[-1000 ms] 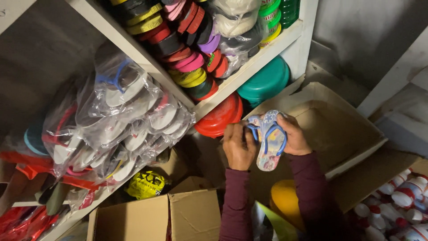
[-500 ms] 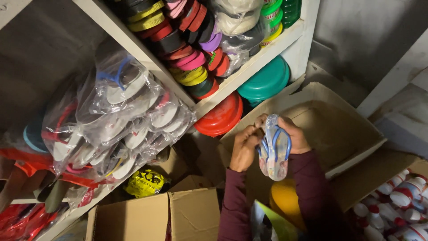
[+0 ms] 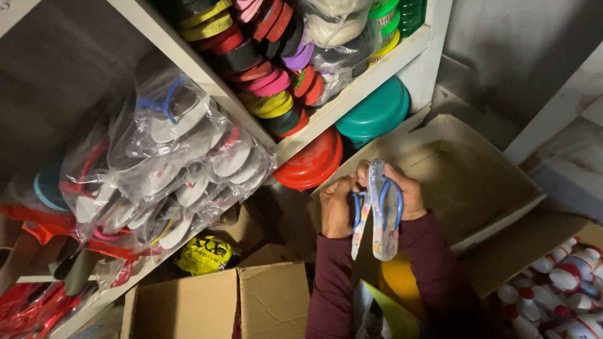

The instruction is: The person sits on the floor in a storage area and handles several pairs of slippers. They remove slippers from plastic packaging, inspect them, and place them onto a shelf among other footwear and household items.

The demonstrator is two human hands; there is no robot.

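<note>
Flip-flops [image 3: 380,216] pressed together, soles hidden, both hands gripping

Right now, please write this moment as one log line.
left hand: holds pair of flip-flops | right hand: holds same pair | flip-flops: pressed together, blue straps | below: open cardboard box

Count, head view. Hands: two, left hand [image 3: 336,210] and right hand [image 3: 405,191]. Patterned flip-flops [image 3: 377,216] with blue straps held between them: two, soles pressed together. Cardboard boxes: two, one open box [image 3: 490,188] at the shelf's right end, one box [image 3: 207,307] with flaps below the shelf's front edge. Stacks of plastic bowls under the shelf board: two, one red stack [image 3: 311,163], one teal stack [image 3: 377,113]. Yellow printed bag [image 3: 204,254]: one. Bagged sandals, stacked colourful soles, white red-capped bottles [image 3: 565,276] at lower right: too many and overlapped to count.
</note>
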